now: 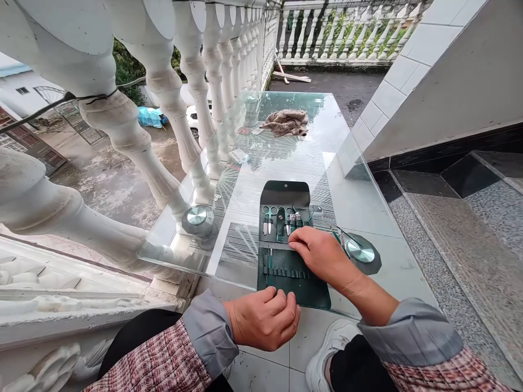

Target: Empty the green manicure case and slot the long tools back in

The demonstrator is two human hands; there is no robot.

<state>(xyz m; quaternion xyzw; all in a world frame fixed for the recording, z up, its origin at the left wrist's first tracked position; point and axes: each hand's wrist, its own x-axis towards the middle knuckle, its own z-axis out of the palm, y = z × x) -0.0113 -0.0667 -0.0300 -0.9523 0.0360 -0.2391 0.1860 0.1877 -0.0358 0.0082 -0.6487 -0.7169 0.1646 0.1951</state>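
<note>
A white balustrade [131, 136] ran along the left and across the far end of the space, overlooking a paved yard, while a speckled stone staircase [445, 218] climbed on the right. Between them stood a glass table [351, 201], its top reflecting the sky and showing pale floor tiles [265, 373] beneath. An opened dark green tool case [294, 294] lay across the table's near edge, its flap toward the far edge. Of the two hands, the right hand [322, 253] hovered over the case's right side, fingers drawn together; the left hand [267, 319] was loosely curled at its near end. I could not tell whether either held anything. A crumpled brown cloth [287, 124] lay near the far edge, one metal disc [196, 215] showed toward the near left corner, and a small card [239, 156] lay toward the left edge. Scissors [269, 211] sat in the case's upper part.
</note>
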